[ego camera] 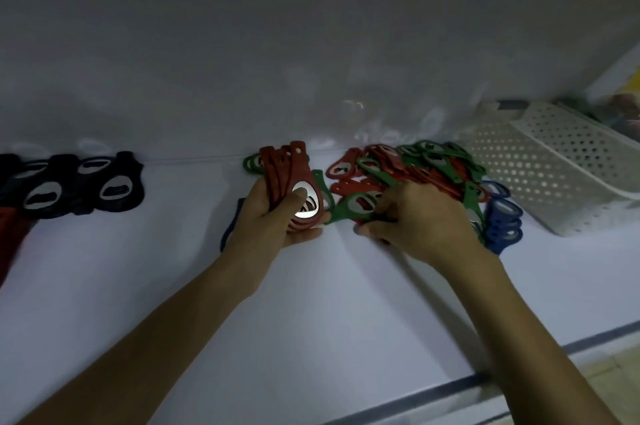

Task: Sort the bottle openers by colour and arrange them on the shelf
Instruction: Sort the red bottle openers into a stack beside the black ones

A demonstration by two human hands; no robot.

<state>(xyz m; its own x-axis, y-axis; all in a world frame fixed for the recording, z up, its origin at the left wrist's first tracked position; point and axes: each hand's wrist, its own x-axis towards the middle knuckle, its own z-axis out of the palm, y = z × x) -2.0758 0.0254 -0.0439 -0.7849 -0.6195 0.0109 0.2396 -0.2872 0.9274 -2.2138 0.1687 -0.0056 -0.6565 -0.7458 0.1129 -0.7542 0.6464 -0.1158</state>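
the left hand [277, 213] holds a stack of red openers [287, 178], thumb on the shiny top one, fingers curled under. the right hand [415, 216] sits on the mixed pile [433, 161] on the white shelf [346, 303]. its bent fingertips touch a green opener [342, 209]; i cannot tell if they grip it. black openers [86, 185] lie far left, and a white basket [554, 165] is on the right.
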